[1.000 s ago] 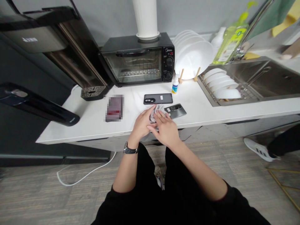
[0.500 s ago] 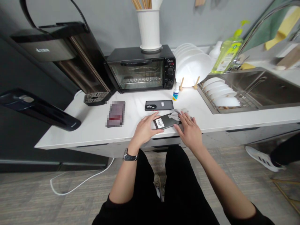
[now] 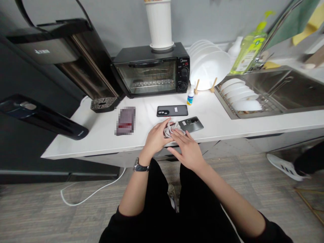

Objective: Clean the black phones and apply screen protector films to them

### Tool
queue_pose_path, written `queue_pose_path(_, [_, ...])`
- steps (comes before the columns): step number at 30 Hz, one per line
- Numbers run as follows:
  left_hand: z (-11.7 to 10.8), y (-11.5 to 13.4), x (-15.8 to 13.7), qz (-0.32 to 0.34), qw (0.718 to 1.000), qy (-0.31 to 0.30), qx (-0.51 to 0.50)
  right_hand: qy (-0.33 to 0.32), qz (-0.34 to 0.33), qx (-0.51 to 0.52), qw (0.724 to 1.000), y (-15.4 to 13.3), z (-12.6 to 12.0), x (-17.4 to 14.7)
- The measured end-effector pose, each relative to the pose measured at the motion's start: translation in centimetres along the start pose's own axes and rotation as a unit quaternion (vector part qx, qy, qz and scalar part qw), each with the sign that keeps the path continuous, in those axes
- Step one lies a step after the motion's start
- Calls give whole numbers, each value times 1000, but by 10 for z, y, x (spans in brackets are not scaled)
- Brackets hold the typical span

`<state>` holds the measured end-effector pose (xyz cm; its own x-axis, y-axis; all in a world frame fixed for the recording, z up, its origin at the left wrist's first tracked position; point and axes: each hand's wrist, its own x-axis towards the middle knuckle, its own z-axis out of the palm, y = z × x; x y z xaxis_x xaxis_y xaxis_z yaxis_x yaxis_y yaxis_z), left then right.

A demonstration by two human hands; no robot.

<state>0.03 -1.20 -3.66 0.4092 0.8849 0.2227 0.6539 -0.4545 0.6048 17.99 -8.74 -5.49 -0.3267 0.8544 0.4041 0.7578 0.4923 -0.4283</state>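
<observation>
A dark grey phone (image 3: 197, 127) lies back up on the white counter, its camera bump at the right end. My left hand (image 3: 157, 136) is around the phone's left end, fingers at the far edge. Under the fingertips of my right hand (image 3: 188, 148), a crumpled whitish wipe (image 3: 170, 129) presses on the phone's left part and hides it. My right thumb sticks out toward the left hand. Just behind lies a black phone case (image 3: 170, 111), with camera openings and a small white label. A small spray bottle (image 3: 190, 98) with a blue and yellow label stands further back.
A pixelated flat item (image 3: 126, 120) lies to the left on the counter (image 3: 101, 141). Behind are a toaster oven (image 3: 152, 77), a drink machine (image 3: 86, 64) and racked white plates (image 3: 210, 71). A sink (image 3: 278, 91) with bowls is at right. Another person's shoe (image 3: 286, 167) shows.
My right hand has slid left along the phone with the wipe, from the camera end to the labelled end. The camera bump is now uncovered. My left hand stays at the left end.
</observation>
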Motion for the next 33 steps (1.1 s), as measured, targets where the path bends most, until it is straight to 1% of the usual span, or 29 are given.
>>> queue_pose_path(3, [0,1,0,16,1000,2,1,9,14,-25,1000,23,-15,-13])
queue_pose_path(5, [1,1,0,27,1000,5,3,31,39,-55,997,42,-22,-17])
queue_pose_path(8, [2,1,0,28,1000,8,4,75,89,-98,988,68,-28,-12])
queue_pose_path(10, [1,1,1,24,1000,7,4,95,113,-115,982,74,-26,-3])
queue_pose_path(12, [1,1,1,24,1000,5,1,103,116,-118,981,67,-18,9])
queue_pose_path(13, [1,0,1,23,1000,5,0,97,105,-110,984,58,-12,14])
queue_pose_path(14, [1,0,1,22,1000,4,-1,85,88,-98,988,47,-6,18])
queue_pose_path(16, [2,-3,1,12,1000,0,7,39,36,-55,997,22,6,23])
queue_pose_path(19, [2,-5,1,-6,1000,-3,25,5,5,-7,1000,-6,14,21])
queue_pose_path(21, [2,-4,0,-2,1000,-1,21,0,2,7,1000,-8,10,13])
queue_pose_path(23, [2,-3,-1,9,1000,1,8,0,0,4,1000,0,2,2])
queue_pose_path(25, [1,-1,-1,18,1000,4,3,9,6,-15,1000,17,-9,-9])
queue_pose_path(28, [1,0,0,22,1000,5,2,45,52,-69,995,48,-22,-17])
queue_pose_path(31, [2,0,2,23,1000,0,-5,86,117,-117,982,75,-27,-9])
queue_pose_path(33, [2,-1,3,20,1000,-1,-11,102,140,-134,976,83,-25,2])
